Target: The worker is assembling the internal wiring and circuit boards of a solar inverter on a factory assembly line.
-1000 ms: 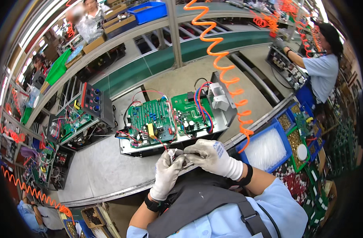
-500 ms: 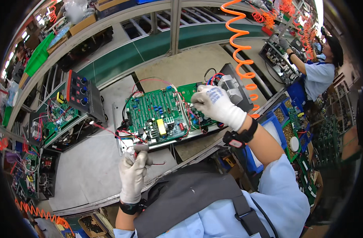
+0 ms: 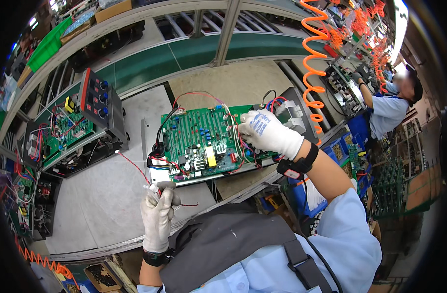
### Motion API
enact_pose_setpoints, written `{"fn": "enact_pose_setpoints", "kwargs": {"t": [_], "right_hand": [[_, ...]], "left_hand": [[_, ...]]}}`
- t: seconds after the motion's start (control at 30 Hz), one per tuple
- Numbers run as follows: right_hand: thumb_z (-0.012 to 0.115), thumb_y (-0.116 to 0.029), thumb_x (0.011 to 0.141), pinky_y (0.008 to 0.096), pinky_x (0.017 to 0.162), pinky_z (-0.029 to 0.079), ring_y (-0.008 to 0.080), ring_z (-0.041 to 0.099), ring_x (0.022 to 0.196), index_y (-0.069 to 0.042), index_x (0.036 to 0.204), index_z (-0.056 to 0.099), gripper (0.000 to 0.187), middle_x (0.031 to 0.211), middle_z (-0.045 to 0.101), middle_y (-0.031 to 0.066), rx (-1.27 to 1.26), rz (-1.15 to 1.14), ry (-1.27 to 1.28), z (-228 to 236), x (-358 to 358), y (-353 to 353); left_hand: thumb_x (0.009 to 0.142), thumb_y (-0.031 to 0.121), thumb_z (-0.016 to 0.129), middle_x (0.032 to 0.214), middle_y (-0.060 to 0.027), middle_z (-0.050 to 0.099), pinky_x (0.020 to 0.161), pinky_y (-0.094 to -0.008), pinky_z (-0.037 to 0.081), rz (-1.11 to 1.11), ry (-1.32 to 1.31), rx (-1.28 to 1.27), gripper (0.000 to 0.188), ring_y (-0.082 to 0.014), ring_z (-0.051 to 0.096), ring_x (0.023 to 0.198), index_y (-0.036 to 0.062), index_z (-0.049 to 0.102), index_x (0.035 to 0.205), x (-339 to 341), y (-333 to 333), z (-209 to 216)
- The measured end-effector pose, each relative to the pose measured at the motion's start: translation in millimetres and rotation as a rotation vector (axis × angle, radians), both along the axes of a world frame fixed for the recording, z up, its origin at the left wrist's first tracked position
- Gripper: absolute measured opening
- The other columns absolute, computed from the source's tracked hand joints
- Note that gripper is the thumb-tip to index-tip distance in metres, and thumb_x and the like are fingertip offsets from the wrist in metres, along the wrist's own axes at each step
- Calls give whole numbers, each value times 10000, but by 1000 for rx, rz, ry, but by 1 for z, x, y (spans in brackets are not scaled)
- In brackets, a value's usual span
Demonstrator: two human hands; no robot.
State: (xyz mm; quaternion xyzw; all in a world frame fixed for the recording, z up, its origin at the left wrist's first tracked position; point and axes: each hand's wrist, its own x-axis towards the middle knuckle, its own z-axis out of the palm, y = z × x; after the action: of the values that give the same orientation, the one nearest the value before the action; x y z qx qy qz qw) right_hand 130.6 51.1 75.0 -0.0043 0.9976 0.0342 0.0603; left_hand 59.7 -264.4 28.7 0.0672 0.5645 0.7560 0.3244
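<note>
A green circuit board (image 3: 196, 129) full of components lies on a metal chassis in front of me. My right hand (image 3: 270, 132), in a white glove, is over the board's right part. Its fingers are closed beside a bundle of thin wires (image 3: 232, 129); the fingertips' contact is hidden. My left hand (image 3: 157, 217), gloved with grey fingertips, is closed near the chassis's front left corner. It grips red-and-black twisted wires (image 3: 132, 165) with white connectors; one end reaches up left, another sticks out to the right.
An open unit with a knobbed control panel (image 3: 95, 100) stands at left. A coiled orange hose (image 3: 312, 63) hangs at right, near blue parts bins (image 3: 309, 198). A metal post (image 3: 228, 34) rises behind the table. Another person (image 3: 392, 105) works at far right.
The view has shifted slightly. My left hand has turned a little, still gripping the twisted wires. My right hand stays at the board's right part with its fingers closed.
</note>
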Motion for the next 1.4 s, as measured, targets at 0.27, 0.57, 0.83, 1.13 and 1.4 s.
{"fn": "enact_pose_setpoints", "kwargs": {"t": [0.27, 0.57, 0.83, 1.13, 1.4], "right_hand": [[649, -121, 723, 399, 738, 513, 276, 657, 872, -97, 949, 674, 229, 919, 641, 100, 78, 1, -217, 11, -18, -15], [636, -203, 713, 401, 668, 513, 300, 658, 756, -107, 899, 712, 222, 837, 663, 140, -327, -108, -69, 0, 6, 13], [588, -198, 901, 261, 688, 504, 121, 635, 787, -8, 1203, 596, 358, 943, 693, 101, -1326, -192, 26, 62, 108, 5], [701, -99, 782, 333, 603, 507, 240, 640, 670, -95, 982, 686, 200, 761, 646, 75, -636, 121, 706, 23, 66, -79], [678, -79, 799, 286, 603, 500, 195, 643, 674, -61, 967, 677, 168, 765, 654, 72, -851, 40, 457, -4, 50, -133]], "left_hand": [[911, 161, 598, 677, -29, 532, 437, -167, 231, 45, -18, -23, 225, -8, 348, 497, -34, 579, 1021, -2, 0, -4], [870, 42, 583, 988, -130, 568, 687, -284, 466, -114, 561, -297, 345, -213, 570, 828, -17, 550, 1208, -8, 6, -9], [1010, 275, 423, 1416, -127, 377, 950, -281, 413, -174, 181, -274, 440, -280, 436, 1226, 38, 441, 1381, -24, -40, -58], [857, 53, 555, 835, 21, 535, 665, -180, 395, -400, 143, -20, 274, -44, 479, 734, -27, 598, 1115, 17, 32, 40], [878, 2, 557, 785, 39, 525, 589, -187, 367, -379, 198, -96, 221, -24, 442, 674, -44, 588, 1092, 35, 5, 6]]}}
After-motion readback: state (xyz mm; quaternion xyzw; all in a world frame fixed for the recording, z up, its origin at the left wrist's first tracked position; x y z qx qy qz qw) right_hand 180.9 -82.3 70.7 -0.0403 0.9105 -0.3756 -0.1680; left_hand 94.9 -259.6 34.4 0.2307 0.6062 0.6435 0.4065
